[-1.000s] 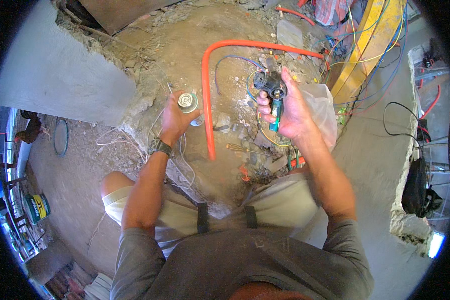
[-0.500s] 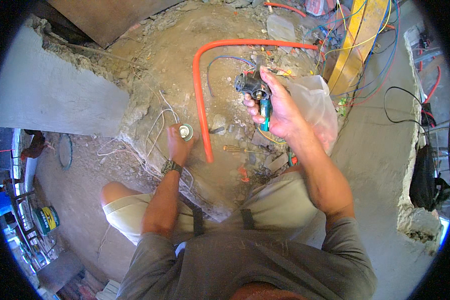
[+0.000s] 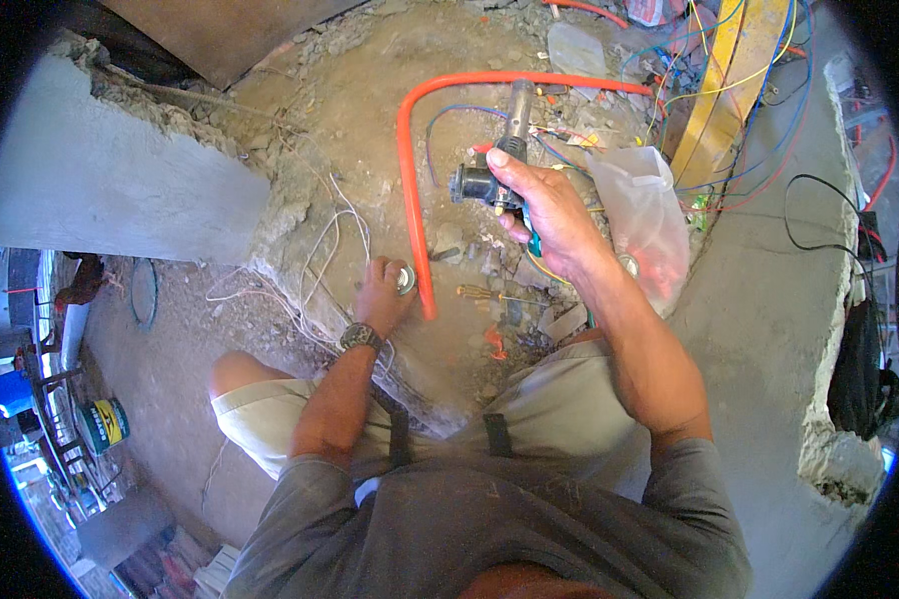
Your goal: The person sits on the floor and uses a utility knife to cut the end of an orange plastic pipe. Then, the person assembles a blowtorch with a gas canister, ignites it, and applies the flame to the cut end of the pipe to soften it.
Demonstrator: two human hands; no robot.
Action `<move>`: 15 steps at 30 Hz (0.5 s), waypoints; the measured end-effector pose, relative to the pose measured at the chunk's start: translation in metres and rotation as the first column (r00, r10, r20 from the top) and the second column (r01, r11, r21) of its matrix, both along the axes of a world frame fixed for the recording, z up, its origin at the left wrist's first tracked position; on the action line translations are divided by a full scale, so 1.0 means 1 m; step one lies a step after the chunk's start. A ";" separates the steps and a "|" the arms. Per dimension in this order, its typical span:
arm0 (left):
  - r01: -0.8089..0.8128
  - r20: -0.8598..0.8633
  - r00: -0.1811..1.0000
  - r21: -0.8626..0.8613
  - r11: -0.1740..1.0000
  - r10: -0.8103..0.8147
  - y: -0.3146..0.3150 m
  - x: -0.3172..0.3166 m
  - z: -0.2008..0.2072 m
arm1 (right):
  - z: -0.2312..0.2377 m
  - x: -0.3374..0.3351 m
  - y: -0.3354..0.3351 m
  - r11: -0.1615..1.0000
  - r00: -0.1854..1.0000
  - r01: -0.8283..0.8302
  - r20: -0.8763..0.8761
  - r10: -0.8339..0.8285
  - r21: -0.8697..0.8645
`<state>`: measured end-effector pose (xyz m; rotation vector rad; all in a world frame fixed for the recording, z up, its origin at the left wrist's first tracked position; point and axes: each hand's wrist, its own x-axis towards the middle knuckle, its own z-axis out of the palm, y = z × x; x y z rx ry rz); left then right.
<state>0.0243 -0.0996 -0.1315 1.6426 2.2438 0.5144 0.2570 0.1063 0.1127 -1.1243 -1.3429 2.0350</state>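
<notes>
Your right hand grips the torch, nozzle directed away from you; your left hand clasps the canister, leftward and nearer your body.

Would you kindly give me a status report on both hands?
Right hand holding black torch, metal nozzle pointing away. Left hand at round canister, grip unclear. Orange pipe close by canister's right side.

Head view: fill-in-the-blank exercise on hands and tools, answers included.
The left hand grips a can whose top is ____ in shape.
The watch is on the ____ wrist.
The right hand holds a black tool, its metal tube pointing ____ the grey shirt.
The yellow-handled tool on the ground is a ____.

Missing words: round; left; away from; screwdriver.
</notes>
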 end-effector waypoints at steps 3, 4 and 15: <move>-0.003 0.015 1.000 0.043 0.999 0.003 0.001 0.005 0.006 | 0.001 -0.001 -0.002 0.995 0.997 -0.054 0.055 0.049 0.081; -0.007 0.019 1.000 0.057 0.998 0.006 0.002 0.006 0.010 | 0.004 -0.001 -0.003 0.990 0.996 -0.066 0.073 0.057 0.128; 0.049 -0.149 0.987 -0.023 0.999 -0.052 0.018 0.011 0.023 | -0.003 -0.004 -0.008 0.938 0.963 -0.210 0.223 0.149 0.277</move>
